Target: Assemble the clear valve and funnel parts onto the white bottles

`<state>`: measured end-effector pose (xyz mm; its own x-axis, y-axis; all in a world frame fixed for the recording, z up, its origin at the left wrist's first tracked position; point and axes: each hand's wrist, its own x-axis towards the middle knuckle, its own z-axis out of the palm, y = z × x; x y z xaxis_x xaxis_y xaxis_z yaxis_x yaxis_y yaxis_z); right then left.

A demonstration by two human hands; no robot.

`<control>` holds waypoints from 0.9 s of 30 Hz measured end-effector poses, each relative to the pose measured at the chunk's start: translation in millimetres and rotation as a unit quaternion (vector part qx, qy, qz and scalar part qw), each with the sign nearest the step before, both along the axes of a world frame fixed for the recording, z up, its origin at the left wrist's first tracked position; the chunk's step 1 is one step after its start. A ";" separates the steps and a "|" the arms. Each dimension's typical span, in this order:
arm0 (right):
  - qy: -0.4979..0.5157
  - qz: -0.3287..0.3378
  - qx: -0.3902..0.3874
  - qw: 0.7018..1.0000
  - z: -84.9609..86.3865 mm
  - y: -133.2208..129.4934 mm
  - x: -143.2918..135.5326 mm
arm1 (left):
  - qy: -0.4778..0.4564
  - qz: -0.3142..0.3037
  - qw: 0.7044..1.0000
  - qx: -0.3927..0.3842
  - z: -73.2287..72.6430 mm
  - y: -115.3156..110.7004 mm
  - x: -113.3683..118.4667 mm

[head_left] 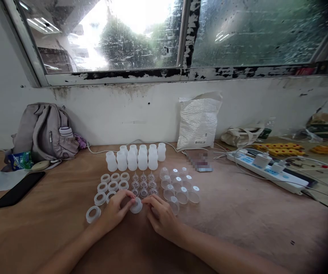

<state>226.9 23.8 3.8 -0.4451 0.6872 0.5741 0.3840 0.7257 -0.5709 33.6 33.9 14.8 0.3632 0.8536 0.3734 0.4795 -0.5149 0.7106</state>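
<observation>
My left hand (119, 207) pinches a translucent bottle collar ring (136, 206) between thumb and fingers, just above the table. At its right edge are the bent fingertips of my right hand (161, 217); whether they grip anything is unclear. Beyond my hands stand rows of clear bottle nipples (143, 185), the nearest partly hidden by my fingers. Several more collar rings (93, 214) lie in rows to the left, some behind my left hand. On the right are clear dome caps (182, 196), several with white dots on top. White waisted bottles (132, 161) stand upright at the back.
A brown table (223, 228) carries everything. Left are a backpack (42, 131) and a black phone (18, 190). A white padded bag (198, 123) leans on the wall. A power strip (269, 173) with cables and yellow parts (279, 149) lie on the right.
</observation>
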 end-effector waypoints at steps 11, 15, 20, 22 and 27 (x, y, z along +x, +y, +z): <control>0.140 -0.040 -0.177 0.973 6.8 2.0 2.1 | -0.277 0.027 0.922 -0.268 11.5 9.1 49.3; 0.147 -0.029 -0.204 0.967 5.5 0.5 1.0 | -0.208 0.063 0.963 -0.162 1.9 5.7 45.8; 0.143 -0.055 -0.197 0.968 5.5 0.5 -1.4 | -0.089 0.041 0.991 -0.091 3.4 -5.0 36.9; 0.140 -0.073 -0.188 0.969 6.4 1.2 -1.6 | -0.048 0.035 0.995 -0.084 4.5 -7.2 36.6; 0.128 -0.046 -0.201 0.970 7.5 0.2 -2.0 | -0.040 0.039 0.996 -0.067 4.1 -6.3 39.1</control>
<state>224.9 24.0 11.3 -0.2503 0.9084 0.3349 0.2454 0.3941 -0.8857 72.7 27.6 18.9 0.2676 0.9222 0.2791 0.4527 -0.3761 0.8085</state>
